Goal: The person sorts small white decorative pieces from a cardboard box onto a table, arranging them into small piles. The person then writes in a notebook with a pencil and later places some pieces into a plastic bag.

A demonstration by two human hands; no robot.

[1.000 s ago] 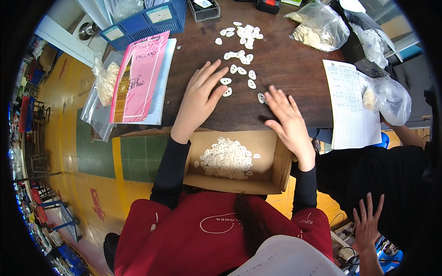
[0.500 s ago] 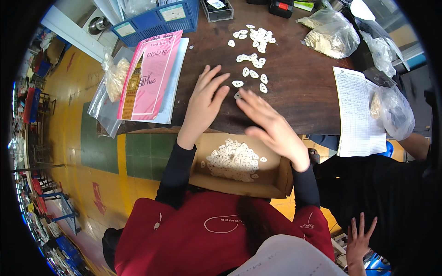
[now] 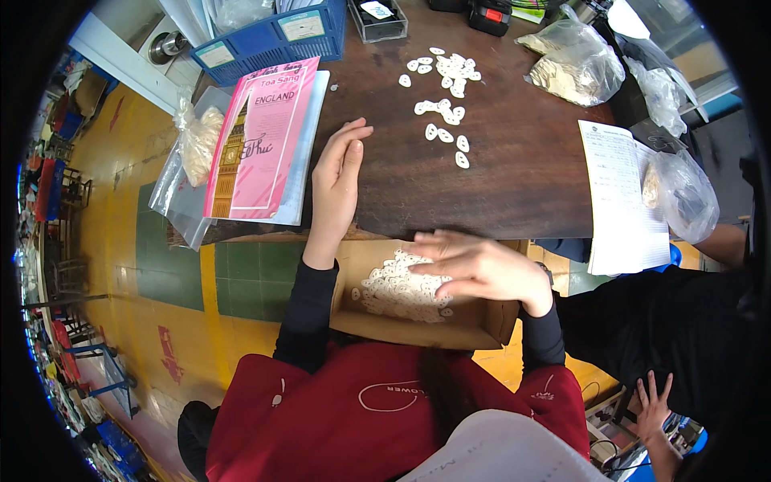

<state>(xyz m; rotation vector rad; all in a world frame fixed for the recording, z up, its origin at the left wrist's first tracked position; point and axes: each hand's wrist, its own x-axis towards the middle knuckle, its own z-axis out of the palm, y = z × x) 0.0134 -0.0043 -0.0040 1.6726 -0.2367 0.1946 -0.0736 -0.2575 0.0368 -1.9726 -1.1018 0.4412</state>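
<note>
My left hand (image 3: pixel 336 178) rests on the brown table (image 3: pixel 498 185) beside a pink notebook (image 3: pixel 269 153), fingers stretched out and turned on its side, holding nothing I can see. Over the cardboard box (image 3: pixel 474 325) at the table's front edge hangs my right hand (image 3: pixel 490 269), its fingers extended and slightly blurred. A heap of small flat white oval pieces with holes (image 3: pixel 393 289) lies in that box, partly covered by the right hand. More of these white pieces (image 3: pixel 458 68) are scattered in a loose trail on the table beyond my hands.
A blue basket (image 3: pixel 265 48) of papers and a clear box (image 3: pixel 377 24) stand at the back. Plastic bags of pale pieces (image 3: pixel 574 68) lie back right, another bag (image 3: pixel 201 140) left. An open ledger (image 3: pixel 610 193) is at right, near another person's dark-clothed leg (image 3: pixel 666 321).
My right hand has drawn back from the tabletop to over the box. The two white pieces nearest me have gone from the table. My left hand has shifted left and turned on its side.
</note>
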